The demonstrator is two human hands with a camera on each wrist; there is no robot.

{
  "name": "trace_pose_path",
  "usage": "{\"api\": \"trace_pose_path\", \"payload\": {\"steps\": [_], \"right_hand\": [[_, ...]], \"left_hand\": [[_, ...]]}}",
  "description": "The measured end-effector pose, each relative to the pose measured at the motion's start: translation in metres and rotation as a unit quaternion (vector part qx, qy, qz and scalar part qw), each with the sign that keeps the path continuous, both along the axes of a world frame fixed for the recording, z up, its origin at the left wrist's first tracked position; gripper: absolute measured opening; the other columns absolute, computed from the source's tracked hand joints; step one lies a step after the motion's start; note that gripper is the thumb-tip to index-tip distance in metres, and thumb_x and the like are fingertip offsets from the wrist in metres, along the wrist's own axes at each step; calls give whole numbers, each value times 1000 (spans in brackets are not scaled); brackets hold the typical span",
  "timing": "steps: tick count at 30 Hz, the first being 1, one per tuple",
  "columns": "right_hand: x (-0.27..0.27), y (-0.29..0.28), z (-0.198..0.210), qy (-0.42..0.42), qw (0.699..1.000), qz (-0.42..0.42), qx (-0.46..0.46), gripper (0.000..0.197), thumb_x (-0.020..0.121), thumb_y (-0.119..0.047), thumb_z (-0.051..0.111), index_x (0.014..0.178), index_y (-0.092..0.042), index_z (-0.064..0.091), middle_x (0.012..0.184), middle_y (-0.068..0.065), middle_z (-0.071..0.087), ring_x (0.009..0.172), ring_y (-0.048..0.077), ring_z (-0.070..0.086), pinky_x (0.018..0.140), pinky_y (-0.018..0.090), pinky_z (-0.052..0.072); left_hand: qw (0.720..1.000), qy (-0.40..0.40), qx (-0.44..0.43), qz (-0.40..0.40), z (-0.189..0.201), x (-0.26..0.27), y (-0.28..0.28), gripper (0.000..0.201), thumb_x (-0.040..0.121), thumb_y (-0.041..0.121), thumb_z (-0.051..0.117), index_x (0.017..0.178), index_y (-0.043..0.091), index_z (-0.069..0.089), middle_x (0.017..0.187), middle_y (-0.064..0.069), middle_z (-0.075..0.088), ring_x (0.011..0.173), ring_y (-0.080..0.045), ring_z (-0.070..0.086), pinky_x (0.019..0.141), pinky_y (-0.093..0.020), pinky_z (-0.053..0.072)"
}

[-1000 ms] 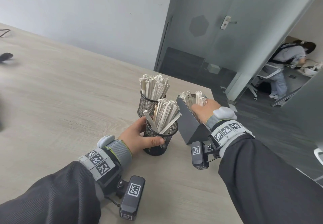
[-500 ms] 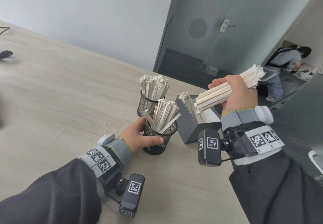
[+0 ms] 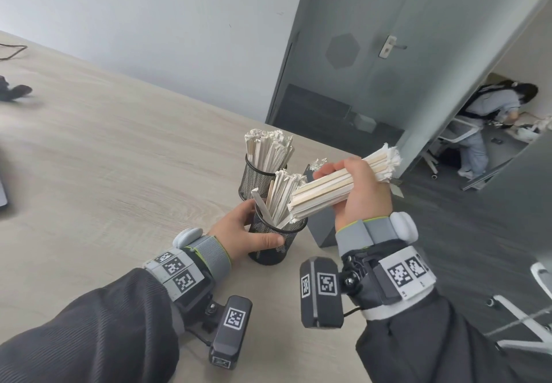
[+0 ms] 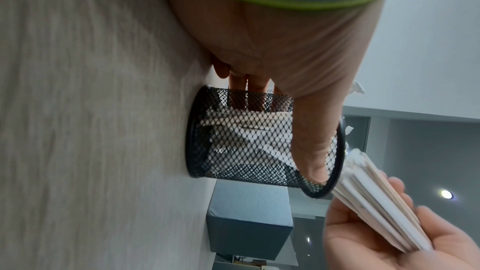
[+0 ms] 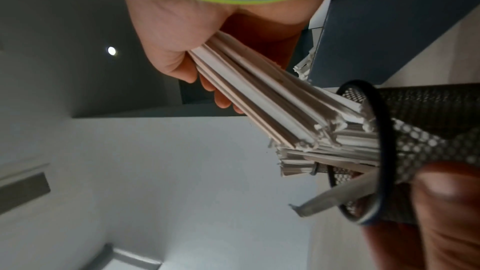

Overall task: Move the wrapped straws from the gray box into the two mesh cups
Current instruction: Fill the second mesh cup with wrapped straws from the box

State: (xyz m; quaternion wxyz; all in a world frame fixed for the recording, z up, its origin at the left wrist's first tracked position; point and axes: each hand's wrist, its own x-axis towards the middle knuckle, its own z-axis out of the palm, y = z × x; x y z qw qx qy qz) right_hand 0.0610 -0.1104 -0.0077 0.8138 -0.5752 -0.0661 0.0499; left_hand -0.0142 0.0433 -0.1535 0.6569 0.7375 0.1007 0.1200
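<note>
1. While the right hand is curled round a thick bundle of wrapped straws, the bundle lies nearly level with its lower end at the rim of the near mesh cup, not yet dropped in
2. The left hand wraps the side of that near cup, thumb across the front and fingers round the back, steadying it on the wooden table
3. The near cup already holds a loose sheaf of straws, 1 of them leaning out to the left; it looks part full, with room for the bundle
4. The far mesh cup, just behind, is packed with upright straws and looks close to full
5. The gray box stands just right of the near cup, mostly hidden behind the right hand; a few straw tips show above it, so some remain inside, though how many I cannot tell
6. I judge the job well past half: this bundle has to go in, then whatever is left in the box
</note>
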Motion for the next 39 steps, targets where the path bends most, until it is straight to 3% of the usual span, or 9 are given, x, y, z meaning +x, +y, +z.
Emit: {"api": "trace_pose_path", "payload": {"steps": [7,10,14,17,24,27,30,33,39], "right_hand": [[-11,7,-18,-203,943,37,-261,22,82,-13,59,66,-7,72,69,2,73,63,10,66,59,18,51],[-7,11,-30,-227,917,88,-315,7,79,-30,64,84,-26,66,72,0,74,68,12,71,73,31,58],[-4,14,-41,-257,881,96,-385,29,69,-48,66,95,-39,58,83,-6,73,78,13,71,79,41,58],[-4,14,-42,-280,880,96,-371,35,67,-50,67,99,-38,58,90,-9,70,81,9,69,77,40,57],[-2,10,-35,-313,911,64,-259,36,78,-37,71,107,-44,52,94,-12,69,85,8,67,75,34,56],[1,5,-33,-409,860,22,-305,31,86,-34,61,117,-33,56,112,-14,63,105,3,60,87,30,52],[8,5,-44,-503,759,63,-408,44,93,-35,49,133,-17,56,135,-4,56,127,13,50,106,36,42],[7,5,-59,-533,677,100,-497,54,91,-38,46,139,-16,53,148,-2,48,139,18,40,114,39,34],[10,2,-56,-505,685,91,-517,59,88,-41,50,144,-21,47,153,-5,41,142,15,35,117,39,31]], "left_hand": [[1000,5,14,2,4,-2,-1,78,45,62,91,117,52,61,124,14,75,123,-7,67,116,-48,49],[1000,1,10,2,5,-2,-2,86,40,69,92,118,53,60,125,13,75,123,-8,67,116,-48,49],[1000,-10,-19,3,0,0,-2,102,35,78,94,126,45,62,124,10,76,124,-14,69,115,-52,50],[999,-16,-28,0,-3,1,-1,115,34,77,96,136,37,59,127,8,76,126,-16,68,116,-53,49],[999,-20,-38,-3,-6,3,0,102,33,75,97,124,44,64,126,9,77,126,-11,68,117,-52,48],[999,-22,-39,-4,-5,3,0,100,33,75,96,123,46,63,126,9,77,125,-11,68,116,-51,49],[999,-25,-40,-9,-5,4,0,102,34,75,97,125,43,63,124,6,77,123,-14,70,114,-51,51],[999,-30,-32,-10,-4,4,0,106,34,76,95,126,34,63,117,5,78,118,-15,71,111,-51,54],[999,-24,-27,-5,-5,2,1,108,36,76,95,130,35,62,121,5,78,121,-15,70,113,-53,52]]}}
